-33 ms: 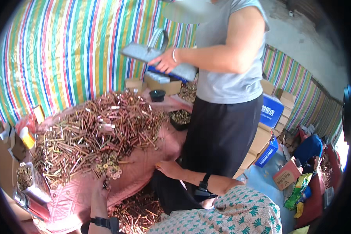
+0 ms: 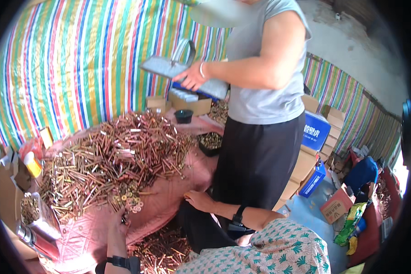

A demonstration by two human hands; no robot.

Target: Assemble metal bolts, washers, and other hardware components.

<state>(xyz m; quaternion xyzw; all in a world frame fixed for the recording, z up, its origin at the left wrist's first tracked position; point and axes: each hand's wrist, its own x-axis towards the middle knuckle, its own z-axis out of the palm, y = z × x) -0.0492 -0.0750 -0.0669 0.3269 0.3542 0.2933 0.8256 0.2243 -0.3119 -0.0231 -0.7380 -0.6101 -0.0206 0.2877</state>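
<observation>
My left hand (image 2: 118, 218) is at the near edge of a pink quilted cloth (image 2: 89, 233), beside a small cluster of flat washers (image 2: 131, 202). Its fingers are closed, and what they may hold is too small to make out. Beyond the washers spreads a big heap of brass-coloured metal sleeve pieces (image 2: 123, 146). My right hand (image 2: 200, 201) hovers at the cloth's right edge with its fingers curled together. Something tiny and orange-brown may show at those fingertips, but its kind is not clear.
A standing co-worker (image 2: 260, 150) holds a grey tray-like board (image 2: 162, 66) with a strap handle. Below the cloth lies another heap of metal pieces (image 2: 162, 246). A black tub (image 2: 210, 140) and a clear container (image 2: 34, 210) hold small parts. Cartons (image 2: 313, 132) stand at right.
The co-worker and the grey board have shifted very slightly. My view has moved a little; both my hands stay in nearly the same places.
</observation>
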